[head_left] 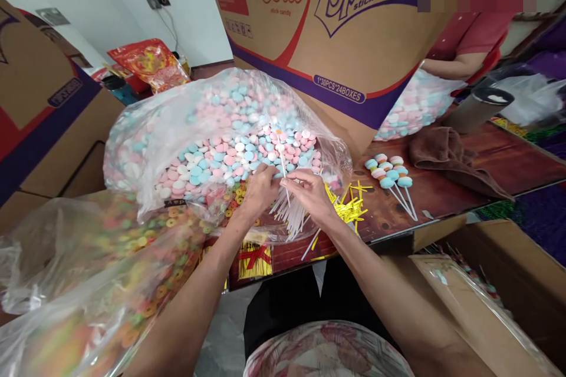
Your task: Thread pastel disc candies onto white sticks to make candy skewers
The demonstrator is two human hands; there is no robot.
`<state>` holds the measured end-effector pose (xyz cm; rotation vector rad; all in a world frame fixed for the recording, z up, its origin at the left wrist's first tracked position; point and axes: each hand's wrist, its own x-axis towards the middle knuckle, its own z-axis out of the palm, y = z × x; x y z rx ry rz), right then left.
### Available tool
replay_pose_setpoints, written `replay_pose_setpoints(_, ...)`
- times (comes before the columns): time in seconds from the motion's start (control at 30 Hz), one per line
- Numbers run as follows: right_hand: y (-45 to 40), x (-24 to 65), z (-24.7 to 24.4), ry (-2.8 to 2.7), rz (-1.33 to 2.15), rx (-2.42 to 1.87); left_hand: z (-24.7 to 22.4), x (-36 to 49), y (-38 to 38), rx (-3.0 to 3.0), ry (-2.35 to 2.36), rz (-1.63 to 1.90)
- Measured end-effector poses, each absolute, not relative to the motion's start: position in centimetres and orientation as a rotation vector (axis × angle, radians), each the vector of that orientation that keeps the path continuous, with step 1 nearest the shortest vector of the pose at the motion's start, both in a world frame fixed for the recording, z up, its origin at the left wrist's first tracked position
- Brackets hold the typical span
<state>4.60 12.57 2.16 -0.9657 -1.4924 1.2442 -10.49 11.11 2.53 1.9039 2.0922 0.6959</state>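
My right hand (312, 191) pinches a thin white lollipop stick (283, 159), held nearly upright. At the stick's top sits a small pale piece with an orange bit, too small to make out well. Close beside the stick, my left hand (263, 185) has its fingers closed, and what they hold is hidden. Both hands are over the near edge of an opened clear bag of pink, blue and white candies (230, 156). Under my hands lies a bundle of loose white sticks (292, 218), with yellow twist ties (349, 206) to its right.
Finished candy sticks (389, 174) lie at right near a brown cloth (442, 156) and a dark tumbler (480, 107). A bag of ring candies (145, 271) fills the left. Large cardboard boxes (305, 41) stand behind. Another person's arm (451, 66) is at the back right.
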Motion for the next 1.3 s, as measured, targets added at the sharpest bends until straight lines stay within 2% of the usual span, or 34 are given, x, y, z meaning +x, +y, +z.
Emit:
replay_pose_setpoints(0.1, 13.1, 5.5, 2.3, -1.596, 1.056, -0.946, 2.5, -11.3, 9.8, 1.539, 2.0, 1.079)
replay_pose_setpoints(0.17, 12.9, 6.4, 2.1, -1.58, 1.065, -0.918, 2.6, -11.7, 8.6, 1.287, 1.858, 1.218)
replay_pose_setpoints(0.27, 11.7, 7.3, 1.4, -1.534, 1.242, -0.949, 2.8, -11.8, 7.0, 1.121, 1.713, 1.282)
replay_pose_setpoints(0.37, 10.3, 7.5, 0.6, -1.548, 1.252, -1.021, 2.9, -11.7, 6.6, 1.149, 1.746, 1.287)
replay_pose_setpoints(0.53, 8.9, 7.0, -0.1, -1.444, 1.391, -0.966, 3.1, -10.8, 9.2, 1.381, 1.956, 1.143)
replay_pose_setpoints(0.73, 8.2, 7.8, -0.5, -1.292, 1.481, -0.937, 3.2, -9.7, 12.8, 1.789, 2.211, 0.603)
replay_pose_setpoints(0.83, 8.1, 8.4, -0.8, -1.24, 1.52, -0.912, 2.9, -9.3, 12.9, 1.883, 2.216, 0.465)
replay_pose_setpoints(1.03, 8.1, 9.0, -1.6, -1.182, 1.62, -0.834, 3.0, -9.2, 11.6, 1.858, 2.242, 0.401)
replay_pose_setpoints(1.3, 8.2, 9.6, -1.3, -1.247, 1.651, -0.806, 4.1, -9.8, 9.3, 1.561, 2.191, 0.618)
